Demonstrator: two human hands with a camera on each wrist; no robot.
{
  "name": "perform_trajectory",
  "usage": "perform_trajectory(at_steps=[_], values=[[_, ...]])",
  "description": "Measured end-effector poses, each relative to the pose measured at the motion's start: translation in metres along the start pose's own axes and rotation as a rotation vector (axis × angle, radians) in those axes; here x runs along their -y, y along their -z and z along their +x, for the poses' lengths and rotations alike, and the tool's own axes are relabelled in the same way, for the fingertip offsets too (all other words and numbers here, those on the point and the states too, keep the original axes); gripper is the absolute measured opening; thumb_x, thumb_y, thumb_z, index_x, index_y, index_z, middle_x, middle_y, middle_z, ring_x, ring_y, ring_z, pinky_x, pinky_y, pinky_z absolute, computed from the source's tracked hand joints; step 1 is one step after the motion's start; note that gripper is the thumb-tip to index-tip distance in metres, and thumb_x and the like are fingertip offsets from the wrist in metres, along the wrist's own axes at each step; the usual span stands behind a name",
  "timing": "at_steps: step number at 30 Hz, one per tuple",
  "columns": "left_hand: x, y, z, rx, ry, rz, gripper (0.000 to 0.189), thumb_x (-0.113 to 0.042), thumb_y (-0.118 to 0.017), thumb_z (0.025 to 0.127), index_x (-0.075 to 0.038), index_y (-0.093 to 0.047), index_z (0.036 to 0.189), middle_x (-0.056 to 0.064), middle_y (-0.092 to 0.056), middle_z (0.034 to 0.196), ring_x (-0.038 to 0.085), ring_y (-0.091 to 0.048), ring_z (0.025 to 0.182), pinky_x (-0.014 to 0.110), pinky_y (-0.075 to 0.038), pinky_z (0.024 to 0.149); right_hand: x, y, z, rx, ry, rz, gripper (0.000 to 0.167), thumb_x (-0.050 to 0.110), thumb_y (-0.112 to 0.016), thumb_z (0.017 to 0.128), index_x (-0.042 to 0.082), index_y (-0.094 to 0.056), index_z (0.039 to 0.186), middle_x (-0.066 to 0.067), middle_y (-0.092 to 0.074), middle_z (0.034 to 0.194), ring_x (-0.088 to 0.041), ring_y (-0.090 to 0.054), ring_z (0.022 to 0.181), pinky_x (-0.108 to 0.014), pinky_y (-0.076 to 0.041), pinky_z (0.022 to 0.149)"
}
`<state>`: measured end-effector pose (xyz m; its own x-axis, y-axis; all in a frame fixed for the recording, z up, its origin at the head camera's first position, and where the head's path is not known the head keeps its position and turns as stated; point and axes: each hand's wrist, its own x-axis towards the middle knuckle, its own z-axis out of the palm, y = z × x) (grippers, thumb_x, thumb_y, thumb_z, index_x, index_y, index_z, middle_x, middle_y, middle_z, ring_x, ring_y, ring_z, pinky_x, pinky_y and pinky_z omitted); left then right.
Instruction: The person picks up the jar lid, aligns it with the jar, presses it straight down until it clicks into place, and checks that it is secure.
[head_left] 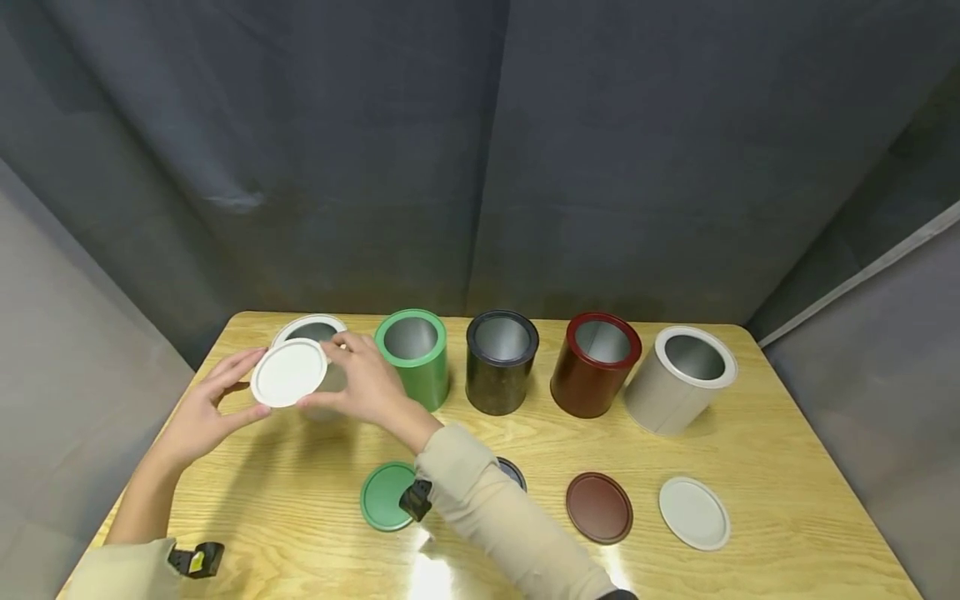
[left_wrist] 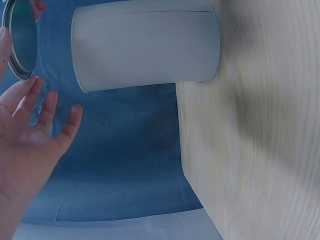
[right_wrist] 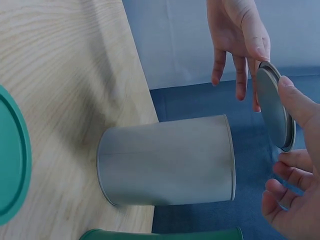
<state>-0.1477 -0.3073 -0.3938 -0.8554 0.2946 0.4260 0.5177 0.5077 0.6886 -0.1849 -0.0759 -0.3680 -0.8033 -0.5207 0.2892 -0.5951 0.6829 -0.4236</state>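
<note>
A round white lid is held up by both hands in front of the leftmost white can, whose opening faces up. My left hand pinches the lid's left edge between thumb and fingers, the other fingers spread loosely. On the opposite edge, my right hand grips it with thumb below and fingers above in the head view. The right wrist view shows the lid tilted, level with the can's top end and off to its side. Lid and can rim overlap in the head view.
A green can, a black can, a dark red can and another white can stand uncovered along the back. Green, dark, red and white lids lie in front. The right sleeve partly covers the dark lid.
</note>
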Motion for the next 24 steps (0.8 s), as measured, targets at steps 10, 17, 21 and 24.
perform_trajectory(at_steps=[10,17,21,24], values=[[0.002,0.006,0.016,-0.008,0.006,0.008,0.072,0.012,-0.072,0.068,0.002,-0.042,0.134,0.011,-0.041,0.134,-0.003,-0.038,0.114,0.011,-0.035,0.083,-0.003,0.004,0.013,0.022,-0.028,-0.015,0.079,0.057,-0.07,0.068,0.015,-0.05,0.132,0.002,-0.049,0.123,-0.012,-0.044,0.11,-0.023,-0.043,0.083],[0.005,0.009,0.025,0.025,0.035,0.037,0.07,0.005,-0.071,0.073,-0.001,-0.04,0.136,0.022,-0.037,0.134,-0.008,-0.035,0.113,0.011,-0.034,0.082,-0.008,0.002,0.023,0.011,-0.016,-0.033,0.078,0.057,-0.069,0.069,0.013,-0.051,0.131,0.001,-0.049,0.122,-0.013,-0.044,0.108,-0.023,-0.043,0.083],[0.01,0.01,0.027,0.044,0.047,0.034,0.07,0.003,-0.071,0.075,-0.001,-0.039,0.137,0.022,-0.037,0.135,-0.008,-0.034,0.114,0.013,-0.035,0.081,-0.011,0.0,0.027,0.029,-0.023,-0.048,0.08,0.058,-0.068,0.069,0.013,-0.049,0.132,0.001,-0.049,0.122,-0.013,-0.043,0.108,-0.022,-0.043,0.083],[0.013,0.01,0.03,0.055,0.06,0.047,0.07,0.0,-0.071,0.076,-0.003,-0.039,0.137,0.022,-0.037,0.135,-0.009,-0.033,0.114,0.016,-0.035,0.08,-0.013,-0.001,0.029,0.039,-0.029,-0.057,0.081,0.059,-0.067,0.07,0.013,-0.048,0.133,0.001,-0.048,0.123,-0.013,-0.043,0.108,-0.022,-0.043,0.082]])
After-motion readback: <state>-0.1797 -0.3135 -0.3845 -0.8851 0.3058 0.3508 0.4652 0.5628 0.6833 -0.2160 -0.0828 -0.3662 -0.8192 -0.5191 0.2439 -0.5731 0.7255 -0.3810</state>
